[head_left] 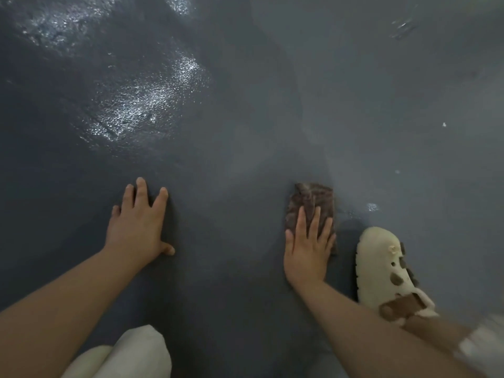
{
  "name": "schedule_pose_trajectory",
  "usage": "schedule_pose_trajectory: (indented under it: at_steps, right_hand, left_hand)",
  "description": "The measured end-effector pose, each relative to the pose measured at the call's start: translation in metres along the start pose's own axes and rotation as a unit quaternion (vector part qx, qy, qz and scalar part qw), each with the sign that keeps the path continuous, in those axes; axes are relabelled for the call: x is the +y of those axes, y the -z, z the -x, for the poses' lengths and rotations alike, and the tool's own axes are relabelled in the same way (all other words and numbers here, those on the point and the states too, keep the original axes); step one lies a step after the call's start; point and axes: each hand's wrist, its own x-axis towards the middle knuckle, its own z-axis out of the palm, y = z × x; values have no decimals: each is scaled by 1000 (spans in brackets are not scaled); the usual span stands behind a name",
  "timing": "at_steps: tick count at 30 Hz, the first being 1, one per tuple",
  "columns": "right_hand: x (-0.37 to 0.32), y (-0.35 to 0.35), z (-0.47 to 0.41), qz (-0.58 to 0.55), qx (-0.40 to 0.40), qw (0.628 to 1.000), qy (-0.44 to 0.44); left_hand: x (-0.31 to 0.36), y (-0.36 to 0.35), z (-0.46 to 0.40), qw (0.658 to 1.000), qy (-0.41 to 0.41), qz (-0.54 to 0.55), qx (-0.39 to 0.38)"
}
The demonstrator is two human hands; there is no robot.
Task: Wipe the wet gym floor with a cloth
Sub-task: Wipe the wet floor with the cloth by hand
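Open floor ahead of you
Your floor lies bare forward and left; only the cream shoe blocks you, just right of the cloth.

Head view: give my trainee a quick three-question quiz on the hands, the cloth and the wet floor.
1. True or false: the right hand presses the brown cloth flat on the floor.
2. What does the left hand touch? A) cloth B) bare floor C) shoe
3. On which side of the view does the glistening wet patch lie?

Key: 1 true; 2 B; 3 upper left, ahead of the left hand.
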Motion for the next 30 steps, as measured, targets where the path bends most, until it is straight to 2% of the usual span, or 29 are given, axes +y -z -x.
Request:
schedule_pose_trajectory:
  at_steps: [2,7,9,12,14,16,19,23,26,30]
  right_hand:
    - [-1,-5,14,0,-19,1000,-24]
    - [0,8,-10,27,-25,999,-9]
    - [6,20,-35,31,-24,999,4]
    - [17,43,-76,46,-24,998,40]
    - [29,50,-90,63,-20,996,66]
    - [43,48,-86,49,0,997,61]
    - [62,36,-60,-10,31,999,-34]
    - [62,16,-12,-48,24,980,-191]
    - [43,5,11,-61,2,966,-251]
    - [33,11,-11,-82,7,954,-289]
  left_hand:
    - [2,2,1,1000,6,-4,-6]
    - [27,8,9,999,37,-26,-11]
    - [44,5,14,997,-21,-68,21]
    - [74,-2,19,982,-159,-95,44]
    - [91,-7,20,970,-209,-122,22]
    - [97,-9,20,964,-221,-149,-9]
    - [94,-9,20,959,-225,-173,-15]
    - [95,-7,20,958,-227,-175,-19]
    - [97,-10,19,960,-228,-164,-12]
    - [91,-12,18,958,-233,-167,-6]
